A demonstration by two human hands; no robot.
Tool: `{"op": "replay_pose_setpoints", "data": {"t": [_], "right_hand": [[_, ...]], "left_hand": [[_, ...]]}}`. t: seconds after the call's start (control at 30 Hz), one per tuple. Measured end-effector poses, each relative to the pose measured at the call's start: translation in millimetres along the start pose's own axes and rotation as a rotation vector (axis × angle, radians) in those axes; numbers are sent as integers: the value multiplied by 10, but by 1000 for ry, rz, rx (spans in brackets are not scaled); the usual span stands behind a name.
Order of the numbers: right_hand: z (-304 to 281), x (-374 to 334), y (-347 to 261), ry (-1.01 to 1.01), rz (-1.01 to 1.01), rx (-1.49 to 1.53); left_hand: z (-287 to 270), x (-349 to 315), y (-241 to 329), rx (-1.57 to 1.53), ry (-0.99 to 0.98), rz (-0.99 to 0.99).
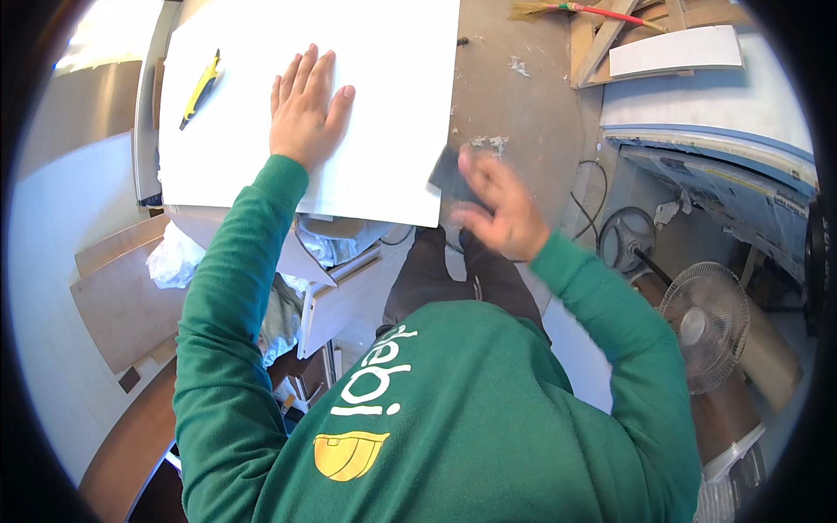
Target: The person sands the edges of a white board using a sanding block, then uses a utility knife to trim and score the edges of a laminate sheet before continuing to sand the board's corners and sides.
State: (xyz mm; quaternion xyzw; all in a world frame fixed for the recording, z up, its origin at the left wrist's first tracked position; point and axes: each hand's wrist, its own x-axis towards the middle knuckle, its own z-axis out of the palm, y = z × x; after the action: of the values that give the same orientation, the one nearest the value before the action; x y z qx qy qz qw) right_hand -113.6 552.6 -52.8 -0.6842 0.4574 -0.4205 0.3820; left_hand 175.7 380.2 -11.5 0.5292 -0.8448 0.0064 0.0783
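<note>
A large white board (392, 96) lies flat in front of me. My left hand (305, 113) presses on its face, fingers stretched and thumb out to the side. At the board's near right corner, my right hand (506, 205) has a dark grey flat pad (449, 174), perhaps sandpaper, between fingers and thumb. The pad touches or nearly touches the board's right edge; motion blurs this hand, so its exact grip is unclear. To the left of my left hand, a yellow utility knife (201, 90) rests on the board.
White shavings (490, 144) are scattered on the brown surface right of the board. Beyond them, a broom (602, 12) and a white strip (676, 50) lie on a wooden frame. A fan (704, 327) stands at right. A white plastic bag (177, 255) sits below the board's left side.
</note>
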Motion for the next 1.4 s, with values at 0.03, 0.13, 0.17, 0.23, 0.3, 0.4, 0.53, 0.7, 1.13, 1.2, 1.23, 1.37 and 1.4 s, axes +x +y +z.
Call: {"op": "replay_pose_setpoints", "data": {"t": [0.03,0.13,0.17,0.23,0.3,0.4,0.53,0.7,1.13,1.2,1.23,1.37,1.4], "right_hand": [[114,-325,-98,-58,-57,-41],[5,-678,-276,-345,-15,-46],[-21,-704,-277,-300,-16,-26],[-78,-686,-211,-177,-51,-50],[-99,-545,-137,-82,-26,7],[-48,-440,-176,-48,38,55],[171,-555,-48,-71,66,141],[255,-52,164,101,102,246],[319,-474,-3,24,147,170],[165,-288,3,24,137,68],[85,0,35,111,113,12],[-421,1241,84,152,207,-283],[-504,1381,175,166,182,-316]], "left_hand": [[-11,15,-4,1,-5,-4],[-14,0,-19,-29,-6,-16],[-30,9,-28,-47,-6,-11],[-65,30,-47,-80,-7,0],[-59,35,-32,-63,-24,-5],[-45,33,-24,-42,-41,0],[-29,47,-9,-29,-59,7],[-26,50,-12,-15,-74,32],[-18,33,-48,-21,-63,53],[-20,31,-51,-19,-62,51],[-20,39,-45,-17,-61,54],[-8,15,-91,-19,-59,51],[-5,43,-78,-30,-52,60]]}}
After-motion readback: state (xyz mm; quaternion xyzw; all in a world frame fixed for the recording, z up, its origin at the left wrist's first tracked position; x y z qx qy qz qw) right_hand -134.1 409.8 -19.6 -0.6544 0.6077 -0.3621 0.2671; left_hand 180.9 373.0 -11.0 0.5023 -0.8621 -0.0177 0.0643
